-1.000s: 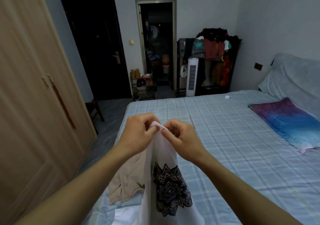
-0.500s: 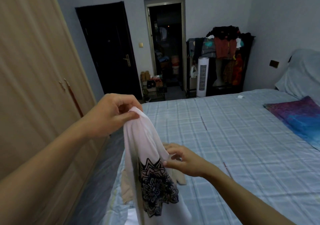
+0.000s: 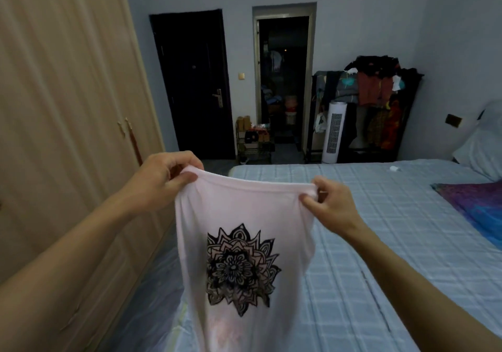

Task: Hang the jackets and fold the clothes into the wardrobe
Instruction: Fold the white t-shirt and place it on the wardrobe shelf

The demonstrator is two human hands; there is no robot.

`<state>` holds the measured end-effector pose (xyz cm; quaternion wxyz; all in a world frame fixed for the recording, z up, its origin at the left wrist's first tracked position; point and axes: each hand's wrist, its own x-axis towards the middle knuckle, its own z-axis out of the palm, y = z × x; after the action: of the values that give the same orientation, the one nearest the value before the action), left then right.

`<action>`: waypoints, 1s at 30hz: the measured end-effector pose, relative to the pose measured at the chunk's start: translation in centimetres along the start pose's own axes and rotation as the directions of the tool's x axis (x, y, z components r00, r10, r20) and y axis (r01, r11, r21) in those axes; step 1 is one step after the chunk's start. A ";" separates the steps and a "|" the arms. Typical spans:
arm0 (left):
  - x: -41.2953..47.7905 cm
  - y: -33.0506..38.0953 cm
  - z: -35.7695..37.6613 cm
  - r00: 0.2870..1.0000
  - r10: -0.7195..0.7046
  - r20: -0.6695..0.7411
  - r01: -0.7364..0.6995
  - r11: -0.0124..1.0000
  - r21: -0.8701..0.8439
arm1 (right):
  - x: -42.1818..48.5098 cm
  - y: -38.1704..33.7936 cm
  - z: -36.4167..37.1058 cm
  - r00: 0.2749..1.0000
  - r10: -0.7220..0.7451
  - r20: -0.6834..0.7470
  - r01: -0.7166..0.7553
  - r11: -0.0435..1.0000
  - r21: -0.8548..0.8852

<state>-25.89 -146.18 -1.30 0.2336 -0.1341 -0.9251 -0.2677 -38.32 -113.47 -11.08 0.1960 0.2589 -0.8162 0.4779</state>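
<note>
Left hand pinches top-left corner of pale pink shirt, fingers curled over edge; right hand pinches top-right corner. Shirt held up over near left of bed, spread flat, thin soft knit. Black mandala print faces camera. Long axis vertical, gripped edge up. Closed wooden wardrobe at left.

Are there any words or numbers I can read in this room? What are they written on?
No words or numbers can be read here.
The pink shirt has only a black flower-like pattern, no letters.
Any labels on the things on the small shelf by the doorway are too small and blurred to read.
The white tower fan shows no readable marking.
</note>
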 end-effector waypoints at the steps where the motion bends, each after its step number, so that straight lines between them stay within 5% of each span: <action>1: 0.2 -0.2 -0.2 1.000 0.000 0.004 0.000 1.000 0.007 | 0.9 -1.0 -1.0 0.999 -0.018 -0.027 0.019 0.999 0.026; 9: 4.9 2.0 -1.4 0.963 0.164 -0.214 -0.100 0.955 0.281 | 6.5 -7.7 -7.1 0.948 -0.186 -0.260 0.215 0.973 0.088; 14: 7.1 4.7 -1.1 0.889 0.195 -0.415 -0.145 0.978 0.148 | 7.7 -9.8 -10.4 0.891 -0.269 -0.365 0.335 0.934 0.128; 21: 8.3 4.3 2.2 0.963 -0.065 -0.261 0.012 0.980 -0.201 | 6.4 -7.1 -13.4 0.955 -0.278 -0.101 0.262 0.953 -0.151; 30: 8.5 4.1 2.0 0.994 0.034 -0.100 -0.055 0.976 -0.211 | 5.1 -5.9 -15.7 0.962 -0.252 0.107 0.269 0.942 -0.200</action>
<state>-32.38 -140.63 3.25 0.2678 -0.1662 -0.8754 -0.3664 -37.62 -103.24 3.16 0.2514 0.3609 -0.8284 0.3468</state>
